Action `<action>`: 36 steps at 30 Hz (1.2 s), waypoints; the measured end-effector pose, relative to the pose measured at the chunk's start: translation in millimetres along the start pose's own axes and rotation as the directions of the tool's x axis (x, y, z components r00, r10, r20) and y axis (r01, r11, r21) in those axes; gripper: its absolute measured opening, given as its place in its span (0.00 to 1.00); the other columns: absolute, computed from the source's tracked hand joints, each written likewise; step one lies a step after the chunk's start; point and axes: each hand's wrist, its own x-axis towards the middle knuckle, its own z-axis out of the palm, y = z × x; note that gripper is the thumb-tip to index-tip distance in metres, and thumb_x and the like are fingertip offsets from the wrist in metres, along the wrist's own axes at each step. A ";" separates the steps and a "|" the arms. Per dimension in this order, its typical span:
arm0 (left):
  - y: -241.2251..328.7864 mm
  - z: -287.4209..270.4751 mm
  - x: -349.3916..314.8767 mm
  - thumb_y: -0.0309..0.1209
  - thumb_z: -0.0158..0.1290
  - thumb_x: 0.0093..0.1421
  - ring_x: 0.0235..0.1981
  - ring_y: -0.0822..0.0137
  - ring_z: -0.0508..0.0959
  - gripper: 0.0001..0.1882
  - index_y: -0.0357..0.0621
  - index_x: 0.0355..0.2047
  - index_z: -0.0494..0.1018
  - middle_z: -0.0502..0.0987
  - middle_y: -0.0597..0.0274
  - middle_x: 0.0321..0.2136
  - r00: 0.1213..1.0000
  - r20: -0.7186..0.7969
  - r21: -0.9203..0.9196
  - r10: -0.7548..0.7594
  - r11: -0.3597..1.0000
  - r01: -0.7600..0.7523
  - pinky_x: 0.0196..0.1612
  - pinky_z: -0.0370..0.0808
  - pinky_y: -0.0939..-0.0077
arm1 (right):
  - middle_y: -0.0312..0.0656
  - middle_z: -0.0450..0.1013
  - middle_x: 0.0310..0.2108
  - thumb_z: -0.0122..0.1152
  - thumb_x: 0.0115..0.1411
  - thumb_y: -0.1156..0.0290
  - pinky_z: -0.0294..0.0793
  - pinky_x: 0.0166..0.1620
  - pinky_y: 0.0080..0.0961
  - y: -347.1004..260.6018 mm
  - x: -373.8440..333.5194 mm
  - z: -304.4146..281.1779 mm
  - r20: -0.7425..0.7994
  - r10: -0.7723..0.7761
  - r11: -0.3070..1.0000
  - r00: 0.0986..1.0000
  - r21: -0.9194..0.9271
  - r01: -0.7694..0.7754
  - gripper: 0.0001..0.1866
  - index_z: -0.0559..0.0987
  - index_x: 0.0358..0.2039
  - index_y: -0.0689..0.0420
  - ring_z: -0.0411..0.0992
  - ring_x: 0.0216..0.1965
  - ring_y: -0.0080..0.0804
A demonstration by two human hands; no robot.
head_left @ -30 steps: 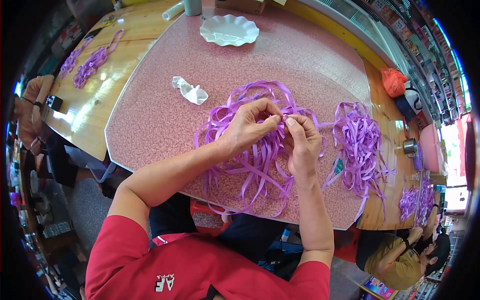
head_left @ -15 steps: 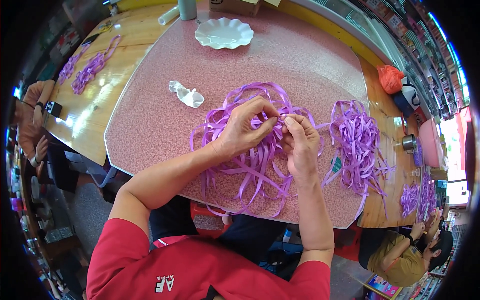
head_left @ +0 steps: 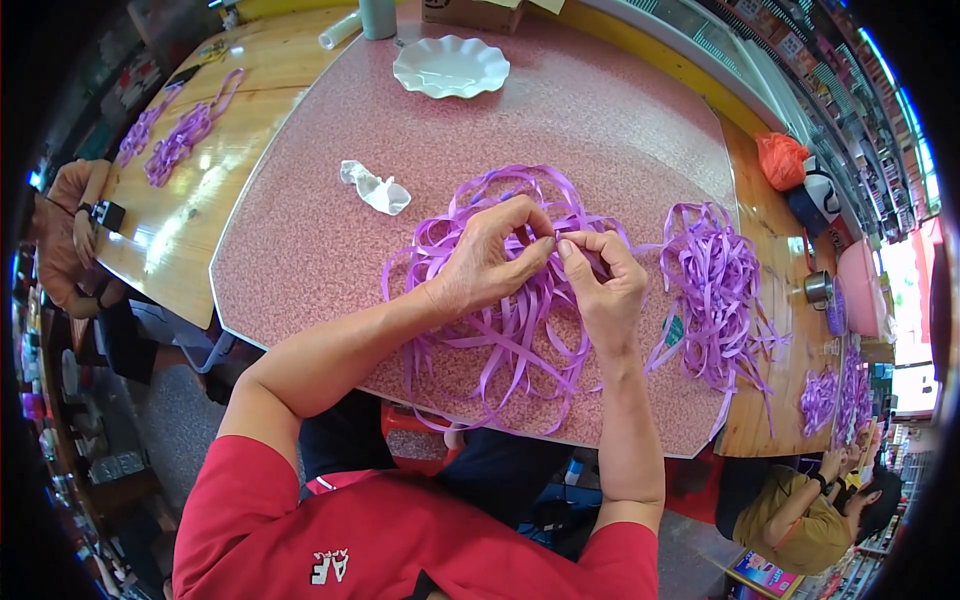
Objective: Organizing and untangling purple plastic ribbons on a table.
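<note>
Loose loops of purple ribbon (head_left: 515, 330) lie in a heap on the pink speckled table (head_left: 300, 255) in front of me. Above the heap, my left hand (head_left: 495, 250) pinches the ribbon between thumb and forefinger. My right hand (head_left: 605, 280) meets it fingertip to fingertip, thumb and forefinger also closed on the ribbon. The small bit between the fingertips is mostly hidden. To the right lies a second tangled pile of purple ribbon (head_left: 710, 300), with a strand running toward my hands.
A crumpled white tissue (head_left: 376, 188) lies left of the heap. Farther back are a white scalloped plate (head_left: 451, 67), a grey-green cylinder (head_left: 378, 18) and a cardboard box (head_left: 472, 13). People sit at wooden tables on both sides, near more purple ribbon bundles (head_left: 180, 140).
My right hand has turned slightly, its thumb and forefinger now stretched toward the left fingertips. My left hand stays almost still. The person at the left has lowered a hand.
</note>
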 end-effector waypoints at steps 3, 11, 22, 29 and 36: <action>2.1 -0.8 -0.3 0.24 0.54 0.59 0.35 0.75 0.72 0.05 0.36 0.35 0.73 0.75 0.65 0.29 1.000 -0.005 -0.008 -0.024 1.000 0.024 0.42 0.70 0.76 | 0.28 0.74 0.30 0.65 0.60 0.79 0.68 0.33 0.13 -7.9 -0.6 -0.5 -0.006 0.005 0.999 1.000 -0.041 -0.006 0.05 0.84 0.37 0.61 0.69 0.30 0.13; -3.2 -0.3 2.2 0.27 0.58 0.58 0.30 0.69 0.75 0.07 0.37 0.33 0.74 0.76 0.60 0.27 0.999 -0.033 0.009 0.030 1.000 -0.030 0.34 0.72 0.72 | 0.34 0.77 0.31 0.65 0.60 0.80 0.71 0.35 0.16 -10.8 3.8 -8.0 0.075 -0.099 0.974 0.992 -0.198 0.112 0.08 0.84 0.40 0.62 0.72 0.31 0.17; -2.0 -3.6 2.9 0.29 0.58 0.58 0.28 0.72 0.74 0.08 0.36 0.32 0.75 0.77 0.61 0.26 0.999 -0.024 -0.001 -0.046 0.999 0.046 0.31 0.71 0.74 | 0.35 0.75 0.32 0.64 0.59 0.80 0.72 0.33 0.15 -16.2 8.5 -3.6 0.085 -0.009 0.962 0.996 -0.271 0.032 0.07 0.83 0.38 0.62 0.72 0.32 0.16; 0.4 -5.9 1.8 0.31 0.56 0.61 0.31 0.78 0.71 0.09 0.37 0.35 0.74 0.75 0.69 0.28 0.989 0.067 -0.067 -0.133 0.988 0.138 0.35 0.70 0.79 | 0.34 0.75 0.29 0.67 0.57 0.78 0.65 0.29 0.16 -11.6 5.3 -9.4 0.086 -0.109 0.935 0.990 -0.330 0.131 0.08 0.85 0.38 0.58 0.67 0.27 0.16; 1.2 -5.2 0.9 0.31 0.55 0.62 0.31 0.80 0.70 0.09 0.37 0.35 0.74 0.73 0.71 0.28 0.977 0.127 -0.100 -0.172 0.978 0.185 0.35 0.69 0.81 | 0.37 0.79 0.32 0.66 0.58 0.79 0.71 0.34 0.16 -11.4 2.5 -11.9 0.115 -0.068 0.964 0.991 -0.250 0.095 0.09 0.84 0.41 0.60 0.73 0.31 0.19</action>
